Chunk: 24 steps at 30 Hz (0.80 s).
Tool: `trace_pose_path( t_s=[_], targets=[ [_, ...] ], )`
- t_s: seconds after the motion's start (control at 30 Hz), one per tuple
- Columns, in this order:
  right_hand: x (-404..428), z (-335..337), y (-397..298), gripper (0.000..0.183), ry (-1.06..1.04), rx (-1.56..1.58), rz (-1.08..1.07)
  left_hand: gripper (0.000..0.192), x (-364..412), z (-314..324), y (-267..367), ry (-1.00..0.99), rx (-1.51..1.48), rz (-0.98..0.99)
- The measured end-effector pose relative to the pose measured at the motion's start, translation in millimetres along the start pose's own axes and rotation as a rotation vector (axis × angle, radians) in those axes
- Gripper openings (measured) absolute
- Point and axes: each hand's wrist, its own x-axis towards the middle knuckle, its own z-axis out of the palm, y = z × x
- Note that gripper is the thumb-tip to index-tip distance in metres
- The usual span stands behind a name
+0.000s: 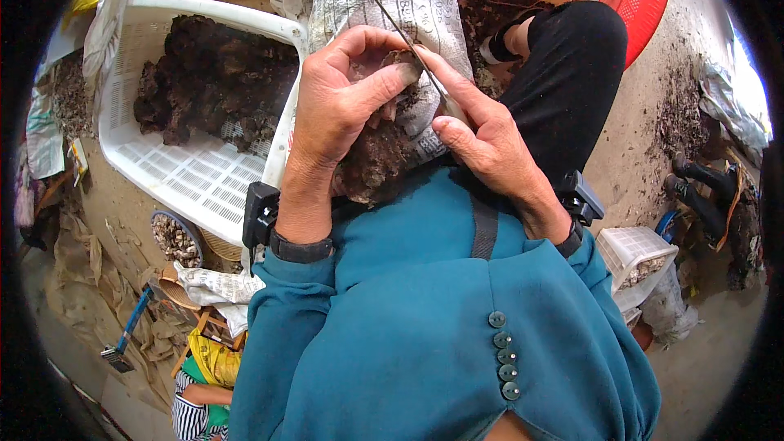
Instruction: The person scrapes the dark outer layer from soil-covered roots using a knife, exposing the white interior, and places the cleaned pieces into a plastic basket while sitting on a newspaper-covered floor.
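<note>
My left hand (346,95) holds a small rough brown clump (401,64) between thumb and fingers, over a woven sack (367,3) laid across my lap. My right hand (484,119) grips the handle of a thin-bladed knife (398,24), index finger along it; the blade lies beside the clump and points up and to the left. A larger dark brown clump (376,162) rests on my lap just below my left hand. What exactly the clumps are, I cannot tell.
At my left stands a white plastic basket (202,177) with dark clumps (220,73). A round container of pale pieces (176,239) is below it. A red plastic basin (640,0) stands upper right, a white crate (637,245) lower right. Another person's striped sleeve (188,407) shows lower left.
</note>
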Motion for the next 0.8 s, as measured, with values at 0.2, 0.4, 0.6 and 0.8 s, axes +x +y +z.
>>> trace_pose_path(
  t_s=[0.2, 0.4, 0.6, 0.8],
  targets=[
    [-0.1, -0.3, 2.3, 0.057, 0.000, -0.005, 0.009, 0.019, 0.6, -0.1, -0.9, 0.000, 0.001, 0.011],
    [0.7, -0.4, 2.1, 0.057, -0.001, 0.010, 0.011, 0.019, 1.5, -0.7, -4.2, -0.005, -0.024, 0.030],
    [0.9, -0.4, 2.6, 0.057, 0.001, 0.020, 0.010, 0.020, 1.6, -0.7, -3.2, -0.003, -0.012, 0.024],
    [0.7, 0.1, 3.2, 0.057, 0.006, 0.029, 0.014, 0.020, 1.8, -1.4, -4.2, -0.002, -0.006, 0.019]
  ],
)
